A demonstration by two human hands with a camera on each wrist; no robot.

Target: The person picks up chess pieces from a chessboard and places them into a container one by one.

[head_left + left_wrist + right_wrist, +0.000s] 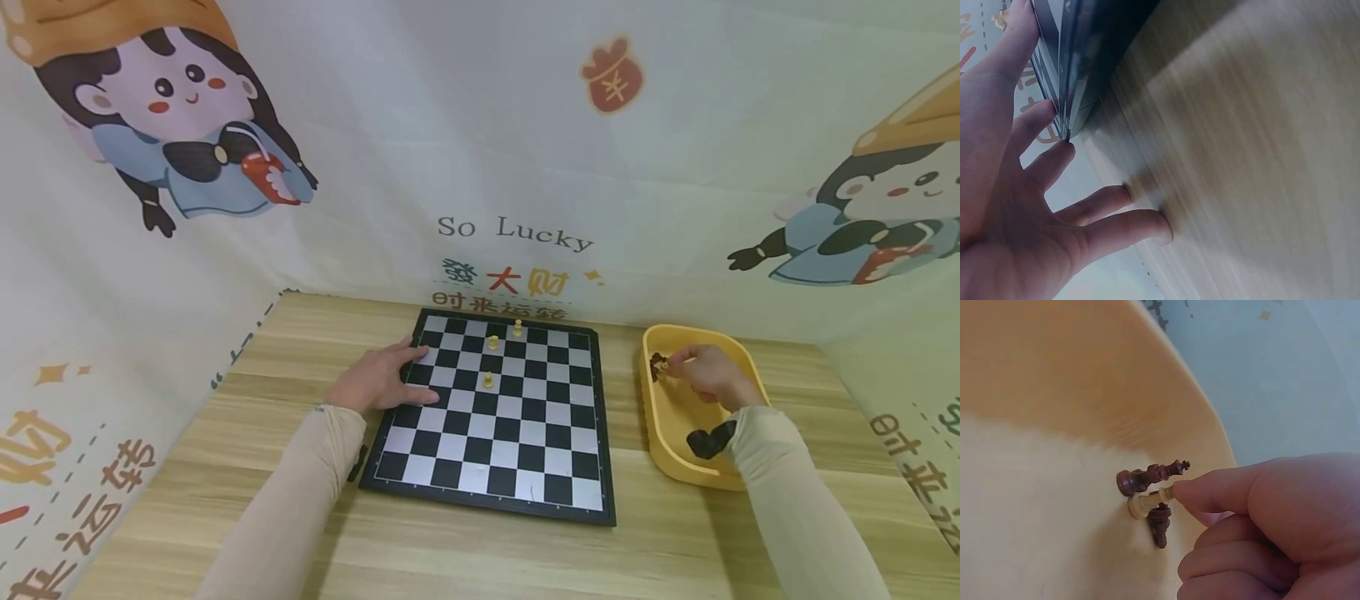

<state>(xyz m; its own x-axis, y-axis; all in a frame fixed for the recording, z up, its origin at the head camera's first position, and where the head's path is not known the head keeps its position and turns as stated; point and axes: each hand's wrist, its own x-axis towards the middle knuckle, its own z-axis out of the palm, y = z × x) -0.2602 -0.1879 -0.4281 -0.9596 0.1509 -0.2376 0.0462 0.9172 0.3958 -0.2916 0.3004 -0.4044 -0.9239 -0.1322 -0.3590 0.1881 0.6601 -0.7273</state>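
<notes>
My left hand [381, 377] rests at the left edge of a black-and-white chessboard [480, 477], thumb and one finger over the squares; in the left wrist view its fingers are spread, two reaching down to the table. Three pale yellow chess pieces stand on the board: one piece [518, 327] near the far edge, a second piece [492, 342] and a third piece [488, 380] nearer. Inside a yellow basket [671, 468], my right hand [1254, 531] pinches the top of a cream chess piece [1143, 505] between thumb and finger. A dark brown king [1147, 478] and another dark piece [1159, 529] lie beside it.
The basket stands right of the board on a wood-grain table [450, 558]. A printed cloth [465, 125] hangs behind and at the sides. A dark device [711, 439] sits at the right wrist, over the basket.
</notes>
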